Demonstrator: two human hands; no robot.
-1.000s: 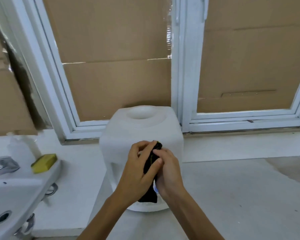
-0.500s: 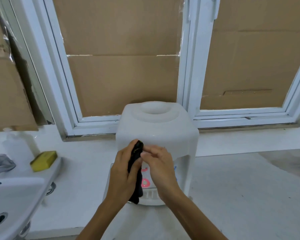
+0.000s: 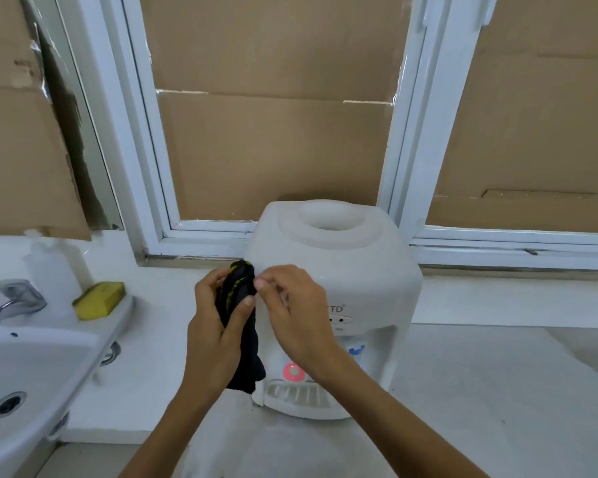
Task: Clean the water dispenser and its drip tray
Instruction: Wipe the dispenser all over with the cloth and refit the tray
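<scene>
Your left hand (image 3: 218, 326) grips the black cloth (image 3: 240, 326); your right hand (image 3: 297, 312) pinches its top edge. The water dispenser (image 3: 339, 270) stands upright directly behind them at 12 o'clock, its drip tray (image 3: 296, 396) at 5 o'clock, nearer the right hand.

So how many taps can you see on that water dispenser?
2. A red tap sits above the drip tray, and a blue tap is to its right, partly hidden behind the right hand. The wrist may cover more of the water dispenser.
</scene>
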